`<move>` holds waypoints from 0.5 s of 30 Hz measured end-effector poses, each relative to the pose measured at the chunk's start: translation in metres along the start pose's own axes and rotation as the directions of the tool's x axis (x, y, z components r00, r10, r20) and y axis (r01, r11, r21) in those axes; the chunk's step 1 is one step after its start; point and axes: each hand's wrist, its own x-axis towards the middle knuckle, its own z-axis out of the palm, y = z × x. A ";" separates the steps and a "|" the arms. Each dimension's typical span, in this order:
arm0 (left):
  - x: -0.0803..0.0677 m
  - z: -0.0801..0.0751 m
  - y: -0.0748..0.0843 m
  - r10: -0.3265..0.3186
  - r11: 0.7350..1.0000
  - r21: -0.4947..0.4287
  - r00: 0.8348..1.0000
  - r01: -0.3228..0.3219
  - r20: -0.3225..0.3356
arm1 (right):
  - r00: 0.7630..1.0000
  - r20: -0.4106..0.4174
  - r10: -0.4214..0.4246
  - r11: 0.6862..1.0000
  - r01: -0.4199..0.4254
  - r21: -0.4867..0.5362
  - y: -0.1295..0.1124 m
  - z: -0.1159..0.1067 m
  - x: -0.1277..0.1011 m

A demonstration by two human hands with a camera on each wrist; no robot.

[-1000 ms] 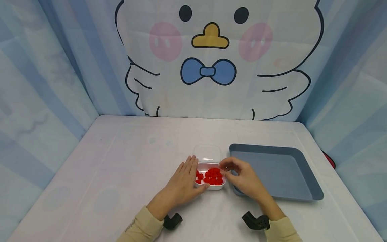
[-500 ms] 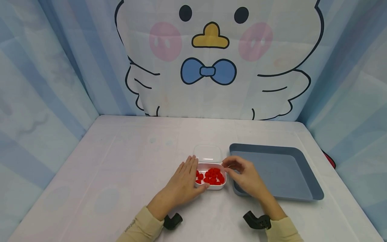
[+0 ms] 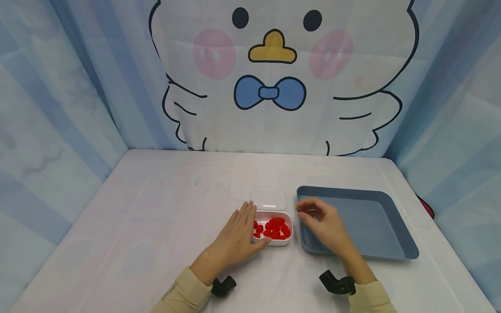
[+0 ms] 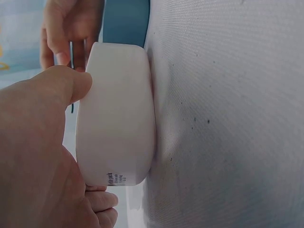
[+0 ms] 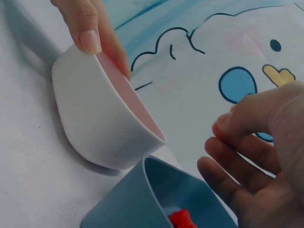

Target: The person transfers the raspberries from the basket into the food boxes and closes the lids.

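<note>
A small white box (image 3: pixel 274 243) holds several red pieces (image 3: pixel 275 229), with its hinged clear lid (image 3: pixel 268 198) standing up at the back. My left hand (image 3: pixel 236 237) rests along the box's left side, fingers straight, the thumb on its near rim. In the left wrist view the thumb (image 4: pixel 71 85) lies over the edge of the box (image 4: pixel 116 114). My right hand (image 3: pixel 322 221) is over the left part of a blue-grey tray (image 3: pixel 364 226). Its thumb and index finger come together in the right wrist view; whether they hold anything is hidden. A red piece (image 5: pixel 183 218) lies in the tray below.
The tray stands close to the right of the box. A white cloth covers the table (image 3: pixel 156 217). Blue striped curtains (image 3: pixel 58 130) hang at the sides, and a cartoon-printed cloth (image 3: pixel 270 126) hangs behind. Each wrist carries a black camera mount (image 3: pixel 224 286).
My right hand has moved right, from the box's right rim to over the tray's left side. The left hand and box have stayed in place.
</note>
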 end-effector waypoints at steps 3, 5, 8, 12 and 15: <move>0.000 0.000 0.000 0.006 1.000 0.003 1.000 -0.006 -0.008 | 1.000 -0.024 0.014 1.000 -0.014 0.017 0.001 -0.004 0.001; 0.000 0.000 0.000 0.009 1.000 0.002 1.000 -0.009 -0.011 | 0.999 -0.043 0.022 1.000 -0.021 0.022 0.002 -0.007 0.001; 0.000 0.000 0.000 0.011 1.000 -0.003 1.000 -0.011 -0.015 | 0.996 -0.071 0.045 0.999 -0.045 0.010 0.002 -0.011 0.000; 0.000 -0.001 0.000 0.007 1.000 -0.005 1.000 -0.007 -0.009 | 0.991 -0.106 0.076 0.997 -0.079 -0.020 0.002 -0.015 0.000; 0.000 -0.001 0.000 0.004 1.000 -0.005 1.000 -0.004 -0.004 | 0.989 -0.120 0.086 0.995 -0.091 -0.043 0.005 -0.016 0.000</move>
